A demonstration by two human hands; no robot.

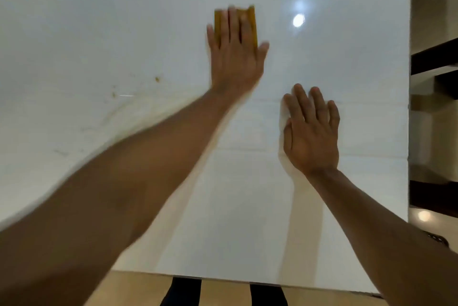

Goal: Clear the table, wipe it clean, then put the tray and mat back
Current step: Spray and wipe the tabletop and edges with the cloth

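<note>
On the far middle of the white table (347,63), a yellow cloth (250,24) lies flat beneath the left hand (235,58), whose straight, spread fingers press it to the surface; only its top and side edges show past the fingers. The cloth's long axis runs away from the person, in line with the fingers. The left arm reaches diagonally across the table and is motion-blurred. Small brownish spots (157,79) remain left of the cloth and nearer the person, so the coming stroke would, in judgement, sweep leftward and back. The right hand (311,132) rests palm-down, fingers extended, on bare table nearer the person, holding nothing. Neither tray nor mat is visible.
</note>
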